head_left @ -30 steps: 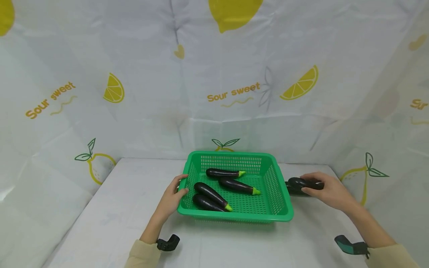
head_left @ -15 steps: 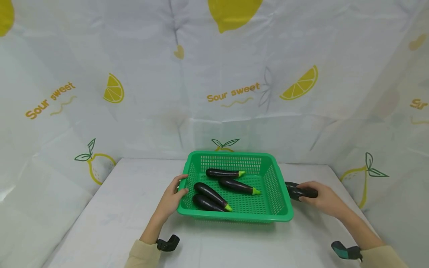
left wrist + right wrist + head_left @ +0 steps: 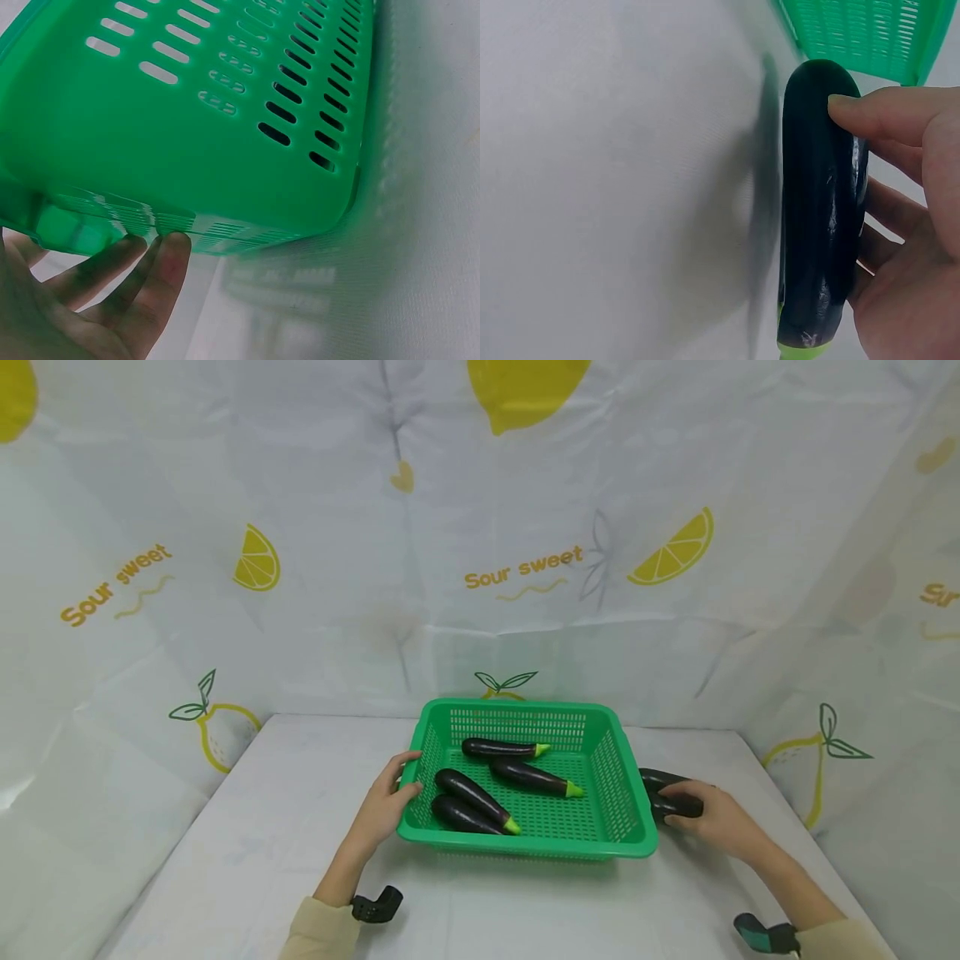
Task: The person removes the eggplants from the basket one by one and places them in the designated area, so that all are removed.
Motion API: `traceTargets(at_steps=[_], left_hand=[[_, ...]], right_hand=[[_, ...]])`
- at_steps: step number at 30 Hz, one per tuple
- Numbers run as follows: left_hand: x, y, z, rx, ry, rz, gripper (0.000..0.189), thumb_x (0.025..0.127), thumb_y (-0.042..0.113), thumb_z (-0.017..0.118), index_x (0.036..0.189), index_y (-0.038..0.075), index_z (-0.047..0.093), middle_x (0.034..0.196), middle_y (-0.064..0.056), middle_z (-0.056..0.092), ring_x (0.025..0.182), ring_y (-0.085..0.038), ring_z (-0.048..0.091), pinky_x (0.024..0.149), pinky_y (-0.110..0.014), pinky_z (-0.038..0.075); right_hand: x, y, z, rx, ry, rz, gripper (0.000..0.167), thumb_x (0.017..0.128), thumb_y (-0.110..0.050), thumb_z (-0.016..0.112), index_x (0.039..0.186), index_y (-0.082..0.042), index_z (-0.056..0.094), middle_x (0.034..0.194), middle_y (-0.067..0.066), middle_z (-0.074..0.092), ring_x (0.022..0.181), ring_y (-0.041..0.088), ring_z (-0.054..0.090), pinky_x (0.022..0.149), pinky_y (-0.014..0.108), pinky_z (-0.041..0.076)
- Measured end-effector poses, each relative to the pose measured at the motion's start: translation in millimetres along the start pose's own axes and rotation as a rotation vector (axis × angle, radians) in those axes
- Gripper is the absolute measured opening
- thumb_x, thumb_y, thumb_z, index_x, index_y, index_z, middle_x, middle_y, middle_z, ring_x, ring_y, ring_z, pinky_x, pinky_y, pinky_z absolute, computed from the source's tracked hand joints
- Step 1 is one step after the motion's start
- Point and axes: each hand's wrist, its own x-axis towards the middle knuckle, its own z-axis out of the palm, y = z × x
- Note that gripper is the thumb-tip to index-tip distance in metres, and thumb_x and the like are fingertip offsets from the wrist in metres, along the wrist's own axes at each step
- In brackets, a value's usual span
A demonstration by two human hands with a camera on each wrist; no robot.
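Observation:
A green plastic basket [image 3: 525, 850] holds several dark purple eggplants with green stems, such as this eggplant [image 3: 498, 748] at its back. My left hand [image 3: 386, 802] grips the basket's left rim; in the left wrist view, its fingers [image 3: 161, 277] bend below the rim beside the outer wall. Right of the basket, my right hand [image 3: 712, 818] holds another eggplant [image 3: 821, 202], thumb across its upper side and fingers behind it. One more eggplant [image 3: 660, 778] lies just behind the held one, partly hidden by the hand.
A white cloth covers the table [image 3: 247, 860]. Behind it hangs a white lemon-print sheet [image 3: 337, 568], which also closes off both sides. A small black camera mount [image 3: 377, 905] sits at the left wrist, and a similar mount [image 3: 765, 935] at the right.
My right hand has come down and toward me with its eggplant, from over the other eggplant to just in front of it. The left hand and basket have stayed put.

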Motion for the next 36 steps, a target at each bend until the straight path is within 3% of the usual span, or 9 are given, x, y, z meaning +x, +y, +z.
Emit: traceTargets(at_steps=[11, 21, 29, 36], left_hand=[[0.8, -0.9, 0.8, 0.001, 0.003, -0.001, 0.05, 0.1, 0.014, 0.057, 0.149, 0.018, 0.049, 0.157, -0.024, 0.038, 0.138, -0.049, 0.044, 0.103, -0.065, 0.041], [0.6, -0.1, 0.3, -0.009, 0.001, -0.008, 0.05, 0.1, 0.014, 0.058, 0.149, 0.019, 0.049, 0.157, -0.023, 0.038, 0.137, -0.047, 0.045, 0.103, -0.064, 0.042], [-0.7, 1.7, -0.3, -0.012, 0.0, 0.0, 0.05, 0.1, 0.015, 0.058, 0.149, 0.018, 0.049, 0.157, -0.024, 0.038, 0.138, -0.048, 0.043, 0.104, -0.065, 0.04], [-0.4, 1.1, 0.1, -0.024, 0.003, 0.011, 0.051, 0.1, 0.014, 0.059, 0.15, 0.015, 0.048, 0.157, -0.025, 0.038, 0.138, -0.049, 0.044, 0.103, -0.066, 0.04]], right_hand=[[-3.2, -0.3, 6.4, -0.021, -0.016, 0.025, 0.039, 0.082, -0.012, 0.082, 0.116, 0.001, 0.069, 0.122, 0.028, 0.064, 0.12, 0.059, 0.051, 0.092, 0.074, 0.039], [-0.4, -3.0, 5.5, -0.033, -0.017, -0.062, 0.035, 0.078, -0.002, 0.082, 0.111, 0.002, 0.071, 0.113, 0.021, 0.069, 0.114, 0.055, 0.056, 0.091, 0.072, 0.041], [3.0, -4.7, 0.3, -0.071, -0.016, -0.075, 0.03, 0.08, -0.001, 0.08, 0.109, -0.001, 0.072, 0.112, 0.021, 0.068, 0.113, 0.054, 0.056, 0.09, 0.072, 0.042], [5.5, -21.7, -12.2, -0.063, 0.021, -0.057, 0.022, 0.087, -0.004, 0.075, 0.109, 0.001, 0.072, 0.111, 0.02, 0.068, 0.107, 0.047, 0.062, 0.088, 0.064, 0.049]])
